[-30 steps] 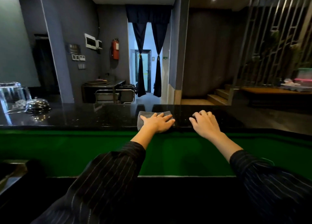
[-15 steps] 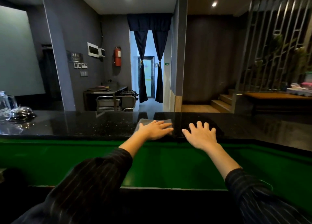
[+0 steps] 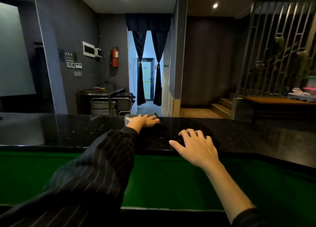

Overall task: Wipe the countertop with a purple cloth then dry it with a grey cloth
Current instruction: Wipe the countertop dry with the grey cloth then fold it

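Head view: left hand [image 3: 143, 121] flat on grey cloth [image 3: 128, 119]; right hand [image 3: 195, 143] open, resting on countertop [image 3: 68, 129].

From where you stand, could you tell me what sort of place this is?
Probably a restaurant or bar service area: a long polished black stone countertop, a stainless steel serving trolley behind it, and a red wall-mounted fire extinguisher.

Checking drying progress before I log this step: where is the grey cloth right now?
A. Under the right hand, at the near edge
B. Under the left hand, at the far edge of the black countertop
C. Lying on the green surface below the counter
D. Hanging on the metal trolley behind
B: the grey cloth lies flat beneath the left hand at the far edge of the countertop.
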The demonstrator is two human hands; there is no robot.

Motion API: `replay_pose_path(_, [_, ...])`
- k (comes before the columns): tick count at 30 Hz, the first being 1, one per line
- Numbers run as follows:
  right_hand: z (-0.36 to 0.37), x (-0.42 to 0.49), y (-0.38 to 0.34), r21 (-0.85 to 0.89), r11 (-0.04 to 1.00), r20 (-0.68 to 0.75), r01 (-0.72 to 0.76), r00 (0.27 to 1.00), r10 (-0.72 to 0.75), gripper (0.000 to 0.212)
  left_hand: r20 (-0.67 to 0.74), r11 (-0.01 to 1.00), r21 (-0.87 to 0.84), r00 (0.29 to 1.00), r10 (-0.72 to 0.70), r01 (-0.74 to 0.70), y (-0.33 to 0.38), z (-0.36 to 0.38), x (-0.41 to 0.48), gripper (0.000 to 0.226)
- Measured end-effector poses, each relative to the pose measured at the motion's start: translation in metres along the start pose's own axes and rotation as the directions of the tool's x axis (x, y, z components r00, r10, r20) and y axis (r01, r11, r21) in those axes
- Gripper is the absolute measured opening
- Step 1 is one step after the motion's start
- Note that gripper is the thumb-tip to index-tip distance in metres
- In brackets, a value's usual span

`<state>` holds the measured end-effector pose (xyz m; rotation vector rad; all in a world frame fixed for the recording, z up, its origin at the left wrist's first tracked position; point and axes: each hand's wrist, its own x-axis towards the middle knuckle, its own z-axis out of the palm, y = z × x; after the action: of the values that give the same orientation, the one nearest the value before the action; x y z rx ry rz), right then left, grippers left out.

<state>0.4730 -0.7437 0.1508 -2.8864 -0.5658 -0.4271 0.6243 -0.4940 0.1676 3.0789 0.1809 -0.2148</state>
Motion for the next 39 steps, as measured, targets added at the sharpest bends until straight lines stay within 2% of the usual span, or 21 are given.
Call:
replay_pose_path(4, [0.006,-0.003,0.0,0.001,1.0,-0.178,-0.023,0.984,0.023,0.08,0.01,0.99,0.053,0.992,0.129,-0.129,0.097,-0.009,-0.048,0.07])
replay_pose_path(7, [0.007,-0.006,-0.001,0.046,0.998,-0.223,-0.035,0.974,0.044,0.092,0.017,0.982,0.071,0.984,0.176,-0.176,0.133,-0.007,-0.065,0.07])
replay_pose_path(10, [0.002,-0.007,0.002,0.197,0.98,-0.222,-0.02,0.973,0.064,0.088,0.046,0.96,0.103,0.966,0.255,-0.259,0.14,-0.001,-0.075,0.071])
replay_pose_path(13, [-0.008,-0.009,0.004,0.552,0.833,-0.223,-0.039,0.956,0.192,0.071,0.068,0.92,0.11,0.926,0.37,-0.376,0.138,0.006,-0.084,0.086])
replay_pose_path(15, [-0.014,-0.009,0.006,0.705,0.704,-0.146,-0.089,0.953,0.267,0.064,0.057,0.899,0.096,0.904,0.424,-0.428,0.135,0.012,-0.1,0.079])
replay_pose_path(16, [-0.017,-0.009,0.008,0.727,0.677,-0.111,-0.11,0.955,0.275,0.061,0.043,0.877,0.106,0.883,0.468,-0.469,0.13,0.016,-0.107,0.071])
replay_pose_path(17, [-0.02,-0.009,0.011,0.699,0.706,-0.103,-0.118,0.96,0.262,0.059,0.035,0.85,0.135,0.86,0.509,-0.508,0.125,0.021,-0.112,0.062])
replay_pose_path(18, [-0.022,-0.01,0.015,0.607,0.787,-0.127,-0.111,0.964,0.233,0.058,0.043,0.824,0.161,0.837,0.545,-0.544,0.119,0.022,-0.118,0.058])
replay_pose_path(20, [-0.019,-0.014,0.03,0.324,0.943,-0.229,-0.078,0.96,0.159,0.058,-0.002,0.831,0.157,0.841,0.541,-0.534,0.11,0.021,-0.126,0.06])
replay_pose_path(22, [-0.012,-0.023,0.052,0.101,0.99,-0.283,-0.095,0.952,0.12,0.06,-0.039,0.864,0.17,0.872,0.487,-0.475,0.109,0.017,-0.129,0.052])
replay_pose_path(24, [-0.004,-0.037,0.076,-0.019,0.987,-0.31,-0.161,0.939,0.147,0.065,-0.044,0.869,0.176,0.878,0.477,-0.463,0.108,0.013,-0.116,0.05])
replay_pose_path(25, [0.0,-0.043,0.087,-0.049,0.981,-0.338,-0.186,0.928,0.159,0.07,-0.03,0.88,0.157,0.889,0.457,-0.447,0.108,0.013,-0.105,0.057])
replay_pose_path(28, [0.011,-0.048,0.103,-0.074,0.977,-0.442,-0.198,0.885,0.146,0.072,0.001,0.937,0.064,0.939,0.345,-0.344,0.101,0.024,-0.014,0.114])
replay_pose_path(29, [0.014,-0.046,0.104,-0.072,0.977,-0.466,-0.199,0.873,0.143,0.071,-0.005,0.952,0.052,0.953,0.303,-0.303,0.104,0.03,0.023,0.12])
replay_pose_path(30, [0.015,-0.045,0.103,-0.072,0.976,-0.486,-0.204,0.862,0.144,0.069,-0.011,0.959,0.047,0.96,0.28,-0.28,0.114,0.028,0.031,0.12])
replay_pose_path(32, [0.015,-0.042,0.101,-0.077,0.974,-0.499,-0.214,0.854,0.148,0.065,-0.023,0.965,0.047,0.965,0.261,-0.259,0.144,0.013,-0.01,0.108])
replay_pose_path(35, [0.015,-0.04,0.104,-0.08,0.975,-0.493,-0.209,0.858,0.144,0.067,-0.021,0.966,0.051,0.966,0.256,-0.255,0.182,-0.002,-0.052,0.069])
replay_pose_path(36, [0.015,-0.04,0.105,-0.082,0.975,-0.487,-0.206,0.862,0.141,0.07,-0.019,0.967,0.047,0.967,0.253,-0.252,0.19,-0.002,-0.052,0.07])
replay_pose_path(37, [0.015,-0.04,0.106,-0.079,0.976,-0.478,-0.203,0.867,0.141,0.073,-0.011,0.949,0.048,0.95,0.312,-0.311,0.194,0.001,-0.044,0.081])
replay_pose_path(39, [0.012,-0.041,0.105,-0.065,0.979,-0.444,-0.192,0.884,0.144,0.08,-0.006,0.916,0.032,0.916,0.401,-0.401,0.203,0.025,0.026,0.107])
